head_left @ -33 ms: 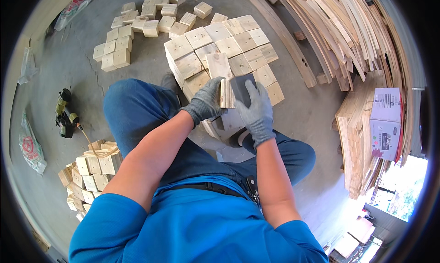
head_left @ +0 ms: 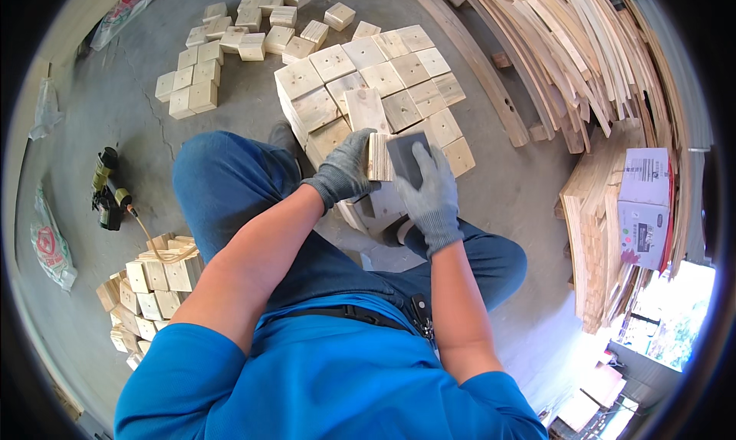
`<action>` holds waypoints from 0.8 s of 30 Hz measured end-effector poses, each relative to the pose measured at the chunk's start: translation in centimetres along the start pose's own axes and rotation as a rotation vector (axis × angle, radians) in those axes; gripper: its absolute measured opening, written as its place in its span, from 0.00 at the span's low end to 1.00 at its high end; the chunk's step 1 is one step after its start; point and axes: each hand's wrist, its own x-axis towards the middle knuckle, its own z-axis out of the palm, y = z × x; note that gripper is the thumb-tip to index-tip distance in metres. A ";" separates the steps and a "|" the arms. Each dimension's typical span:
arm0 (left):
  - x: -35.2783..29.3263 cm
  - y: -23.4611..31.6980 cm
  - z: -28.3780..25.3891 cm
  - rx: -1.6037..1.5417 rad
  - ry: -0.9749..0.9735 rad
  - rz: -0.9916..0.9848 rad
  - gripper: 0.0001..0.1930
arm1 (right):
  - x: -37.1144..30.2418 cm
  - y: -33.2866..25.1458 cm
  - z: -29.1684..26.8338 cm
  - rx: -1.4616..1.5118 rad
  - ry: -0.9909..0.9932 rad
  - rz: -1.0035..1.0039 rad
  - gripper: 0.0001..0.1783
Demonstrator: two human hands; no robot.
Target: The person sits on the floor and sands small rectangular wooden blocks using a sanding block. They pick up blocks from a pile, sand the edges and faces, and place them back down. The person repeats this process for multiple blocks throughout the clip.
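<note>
The left hand (head_left: 346,168) grips a wooden block (head_left: 366,112) near mid-view; the right hand (head_left: 431,193) clasps a dark flat pad (head_left: 407,160) at the block's 4 o'clock. Stacked blocks (head_left: 410,70) sit toward 12 o'clock.

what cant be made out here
Head view:
- Underside of the dark grey pad: faces away from camera
- Left side of the wooden block: partly covered by left hand
- Lower left wooden blocks: partly behind left arm
- Upper left plastic bag: cut by top edge
</note>
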 end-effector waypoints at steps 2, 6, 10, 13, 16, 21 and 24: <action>0.2 -0.6 0.5 -0.019 0.012 0.019 0.53 | -2.3 1.1 -1.7 0.111 -0.047 0.014 0.43; 0.0 0.1 0.0 0.019 -0.002 0.014 0.53 | -1.3 3.1 -4.3 0.203 0.000 0.066 0.39; 0.0 -0.3 0.3 -0.018 0.023 0.007 0.54 | 4.6 3.7 -5.2 0.244 -0.098 0.057 0.40; -0.1 0.2 0.1 -0.022 0.017 -0.006 0.55 | 9.3 2.9 -4.7 0.303 -0.270 0.137 0.42; 0.1 0.4 0.0 -0.008 0.017 0.019 0.55 | 11.9 1.7 -4.7 0.199 -0.427 0.185 0.42; -0.2 -0.1 -0.5 -0.013 0.009 0.028 0.55 | 9.7 -1.1 -6.3 0.247 -0.535 0.378 0.44; -0.1 -0.3 -0.3 0.003 0.042 0.088 0.52 | 6.3 1.5 -6.5 0.176 -0.351 0.088 0.44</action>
